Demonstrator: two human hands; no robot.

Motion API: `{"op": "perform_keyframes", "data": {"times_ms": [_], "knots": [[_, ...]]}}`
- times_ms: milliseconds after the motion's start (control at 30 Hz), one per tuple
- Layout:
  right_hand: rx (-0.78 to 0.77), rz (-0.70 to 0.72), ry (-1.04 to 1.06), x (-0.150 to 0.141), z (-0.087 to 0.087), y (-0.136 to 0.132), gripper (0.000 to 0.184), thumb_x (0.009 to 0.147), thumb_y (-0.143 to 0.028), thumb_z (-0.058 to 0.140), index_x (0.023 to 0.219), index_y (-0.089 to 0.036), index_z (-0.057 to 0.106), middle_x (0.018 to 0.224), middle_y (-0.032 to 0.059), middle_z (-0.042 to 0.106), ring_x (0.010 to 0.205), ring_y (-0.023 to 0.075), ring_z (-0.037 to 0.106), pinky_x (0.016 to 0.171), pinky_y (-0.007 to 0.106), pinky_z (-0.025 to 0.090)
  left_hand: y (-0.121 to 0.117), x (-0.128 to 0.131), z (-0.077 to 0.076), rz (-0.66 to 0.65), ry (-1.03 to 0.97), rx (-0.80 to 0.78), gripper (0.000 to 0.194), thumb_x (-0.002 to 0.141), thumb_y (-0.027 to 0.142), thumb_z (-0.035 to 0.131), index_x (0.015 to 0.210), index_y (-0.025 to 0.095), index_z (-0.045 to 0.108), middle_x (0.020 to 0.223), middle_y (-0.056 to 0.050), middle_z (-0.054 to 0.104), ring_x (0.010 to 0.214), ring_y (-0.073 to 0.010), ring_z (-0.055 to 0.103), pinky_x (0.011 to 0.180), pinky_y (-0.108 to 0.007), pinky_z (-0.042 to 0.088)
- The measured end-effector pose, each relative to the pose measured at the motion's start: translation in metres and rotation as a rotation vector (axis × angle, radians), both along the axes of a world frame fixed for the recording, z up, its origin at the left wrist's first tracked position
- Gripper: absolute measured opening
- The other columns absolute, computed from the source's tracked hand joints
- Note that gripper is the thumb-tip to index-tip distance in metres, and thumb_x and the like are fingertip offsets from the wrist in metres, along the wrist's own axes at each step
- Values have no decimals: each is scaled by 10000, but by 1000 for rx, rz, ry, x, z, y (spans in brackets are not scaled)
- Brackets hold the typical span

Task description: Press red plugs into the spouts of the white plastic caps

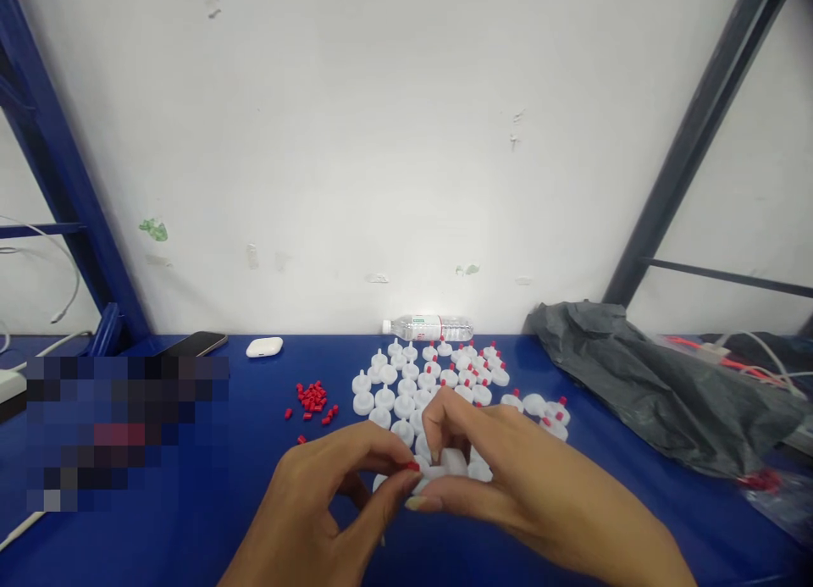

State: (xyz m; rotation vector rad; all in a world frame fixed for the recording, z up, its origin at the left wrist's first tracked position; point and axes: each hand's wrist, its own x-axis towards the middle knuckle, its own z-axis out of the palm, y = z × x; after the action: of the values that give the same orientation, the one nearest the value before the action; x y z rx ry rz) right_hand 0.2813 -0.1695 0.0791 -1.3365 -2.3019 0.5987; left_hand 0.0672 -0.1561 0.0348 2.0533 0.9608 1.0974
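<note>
Between thumb and index finger, my left hand point(336, 485) pinches a small red cap point(412, 466). My right hand point(501, 468) grips a white plastic lid with a nozzle point(452, 462), tipped sideways so the nozzle points left. The red cap is at the nozzle's tip; how far it sits on is hidden by my fingers. Beyond my hands stand many more white nozzle lids point(403, 407), those on the left bare and many on the right topped with red caps. Left of them lies a loose pile of red caps point(311, 396).
A clear bottle point(432, 327) lies along the wall behind the lids. Further left are a white earbud case point(264, 347) and a dark phone point(198, 344). Grey plastic sheeting point(654, 392) covers the right side, near a clear bag point(778, 494). Blue rack posts flank the blue tabletop point(254, 451).
</note>
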Motion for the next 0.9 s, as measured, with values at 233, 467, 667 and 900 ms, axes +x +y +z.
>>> {"op": "perform_keyframes", "data": {"times_ms": [233,467,667,900], "knots": [[110,12,48,-3,-1,2,311,905,-545,699,994,-288,548,821,-92,609,682,97,528,597,181,369,0,0,5,-14,-135,-206,146,907,349,703,837,227,739,747,23,742,590,-106,677,559,-150,556],[207,79,163,-5,-2,4,261,906,-440,742,884,-260,553,691,-122,538,562,54,437,511,164,290,1,0,6,-81,-190,-348,204,893,403,714,880,200,715,772,-5,756,588,-135,684,522,-186,562],[251,69,188,-7,-8,6,252,959,-395,682,876,-254,491,779,-108,599,604,51,488,550,148,329,-3,1,-3,59,111,254,241,1010,248,483,854,240,666,746,15,707,608,-124,653,612,-187,522],[324,72,129,-17,-11,7,293,946,-238,649,801,-249,394,664,-112,495,530,57,415,497,160,280,-10,2,5,-2,140,289,366,1064,333,336,837,254,611,729,3,677,635,-155,663,654,-201,547]]}}
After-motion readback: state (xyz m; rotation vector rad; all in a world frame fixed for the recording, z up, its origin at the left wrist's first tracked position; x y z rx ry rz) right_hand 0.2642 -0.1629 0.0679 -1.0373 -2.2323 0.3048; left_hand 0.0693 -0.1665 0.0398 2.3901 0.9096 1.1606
